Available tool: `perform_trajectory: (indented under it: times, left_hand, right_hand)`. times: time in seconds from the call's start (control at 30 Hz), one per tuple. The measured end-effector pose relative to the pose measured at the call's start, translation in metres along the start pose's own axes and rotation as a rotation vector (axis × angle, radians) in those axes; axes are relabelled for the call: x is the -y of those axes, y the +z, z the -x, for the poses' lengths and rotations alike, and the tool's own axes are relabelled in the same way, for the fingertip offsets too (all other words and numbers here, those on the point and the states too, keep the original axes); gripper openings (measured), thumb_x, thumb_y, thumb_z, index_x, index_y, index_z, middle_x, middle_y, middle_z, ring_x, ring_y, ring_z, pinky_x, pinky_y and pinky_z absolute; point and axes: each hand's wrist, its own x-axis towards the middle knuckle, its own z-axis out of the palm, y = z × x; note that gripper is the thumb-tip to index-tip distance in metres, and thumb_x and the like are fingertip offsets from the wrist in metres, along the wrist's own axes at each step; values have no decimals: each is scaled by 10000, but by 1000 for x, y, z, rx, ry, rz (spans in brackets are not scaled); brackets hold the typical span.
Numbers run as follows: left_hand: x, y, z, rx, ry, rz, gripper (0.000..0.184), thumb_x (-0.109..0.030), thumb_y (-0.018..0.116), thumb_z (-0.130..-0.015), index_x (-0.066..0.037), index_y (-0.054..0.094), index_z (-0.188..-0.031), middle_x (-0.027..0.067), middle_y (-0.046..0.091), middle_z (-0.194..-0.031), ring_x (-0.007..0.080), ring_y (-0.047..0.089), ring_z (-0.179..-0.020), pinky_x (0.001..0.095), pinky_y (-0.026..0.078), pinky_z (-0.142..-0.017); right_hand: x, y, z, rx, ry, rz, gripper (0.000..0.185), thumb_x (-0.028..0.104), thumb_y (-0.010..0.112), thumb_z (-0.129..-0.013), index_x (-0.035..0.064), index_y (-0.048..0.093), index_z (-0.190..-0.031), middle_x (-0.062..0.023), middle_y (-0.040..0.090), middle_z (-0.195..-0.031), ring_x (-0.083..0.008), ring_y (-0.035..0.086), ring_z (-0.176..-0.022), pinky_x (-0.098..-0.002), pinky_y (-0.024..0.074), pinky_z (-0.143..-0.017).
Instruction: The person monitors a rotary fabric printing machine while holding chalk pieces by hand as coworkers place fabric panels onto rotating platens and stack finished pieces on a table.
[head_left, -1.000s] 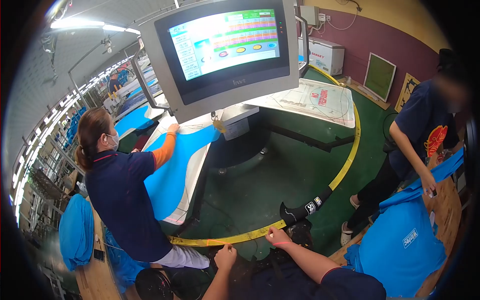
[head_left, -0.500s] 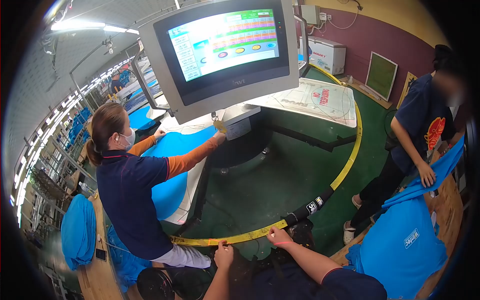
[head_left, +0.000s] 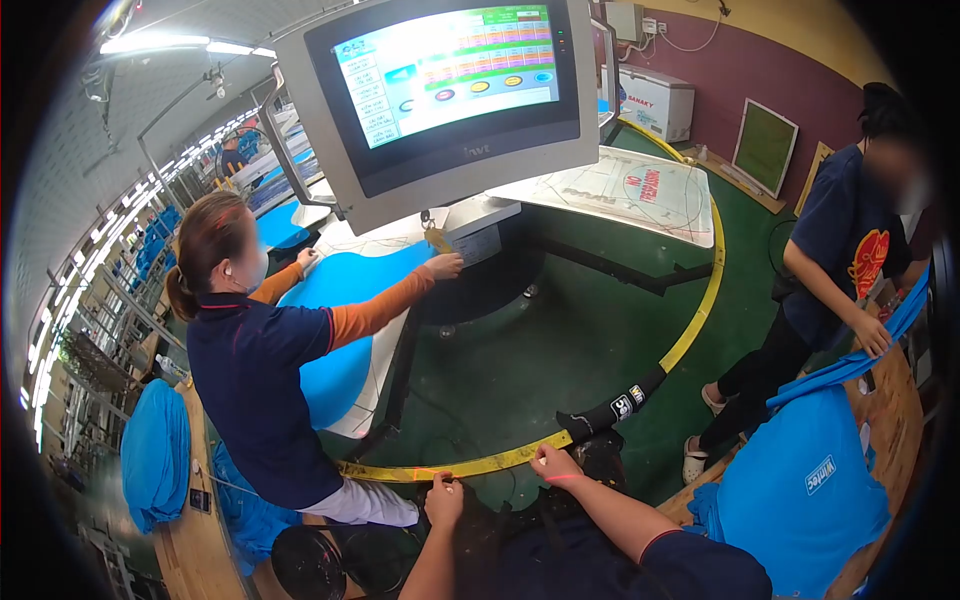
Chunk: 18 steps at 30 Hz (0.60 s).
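My left hand point(head_left: 443, 502) is at the bottom centre, fingers curled closed, by the near edge of a curved yellow rail point(head_left: 490, 464). My right hand point(head_left: 556, 465) is to its right, also closed with fingertips together, at the rail near a black wrapped section point(head_left: 622, 404) with white lettering. Whether either hand touches the rail I cannot tell. Anything inside the fingers is too small to make out. A thin red light line crosses the rail and my right wrist.
A large monitor point(head_left: 450, 95) hangs ahead. At left, a co-worker point(head_left: 265, 350) reaches over blue fabric point(head_left: 345, 300) on a white platen. On the right, another person point(head_left: 840, 250) holds blue cloth above a blue shirt point(head_left: 800, 490) on a wooden table. A white board point(head_left: 600, 195) lies beyond.
The left co-worker's outstretched hand has drawn slightly away from the yellow tag under the monitor. The right person's hand has shifted right with the cloth. My hands stay closed near the rail.
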Motion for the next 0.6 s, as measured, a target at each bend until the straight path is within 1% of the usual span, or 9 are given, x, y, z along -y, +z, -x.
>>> perform_trajectory:
  times: [0.13, 0.2, 0.27, 0.33, 0.6]
  left_hand:
    - [1, 0, 0, -7, 4, -5, 371, -366, 624, -912, -202, 626, -1245, 93, 779, -952, 372, 734, -952, 504, 552, -854]
    - [3, 1, -2, -6, 8, -4, 360, -351, 629, -917, -176, 626, -1231, 70, 782, -918, 352, 739, -940, 491, 556, -848]
    - [-1, -2, -1, -5, 5, -3, 358, -350, 628, -918, -176, 626, -1230, 70, 782, -918, 351, 740, -939, 492, 557, -847]
    - [-2, -3, 2, -1, -5, -3, 365, -363, 622, -915, -201, 628, -1242, 93, 781, -951, 368, 736, -949, 507, 553, -850]
    - [-1, -3, 0, -2, 0, 9, 356, -358, 628, -913, -198, 629, -1231, 90, 781, -948, 366, 739, -932, 499, 557, -843]
  right_hand:
    - [-1, 2, -1, -4, -1, -3, 308, 331, 709, -913, 47, 624, -996, -145, 733, -792, -278, 738, -748, -397, 564, -708]
    - [-1, 1, -2, -3, -4, -3, 306, 331, 709, -913, 48, 624, -995, -145, 732, -788, -278, 738, -746, -397, 564, -706]
    - [0, 0, -1, 2, -5, -14, 305, 330, 709, -913, 49, 626, -996, -146, 731, -786, -279, 738, -747, -396, 564, -705]
    - [0, 0, -1, -4, -10, -1, 305, 328, 709, -912, 47, 627, -999, -147, 731, -787, -281, 738, -748, -396, 564, -705]
    - [-2, 4, -3, -22, -24, -2, 301, 317, 713, -909, 42, 631, -1000, -144, 733, -796, -274, 741, -757, -393, 564, -710]
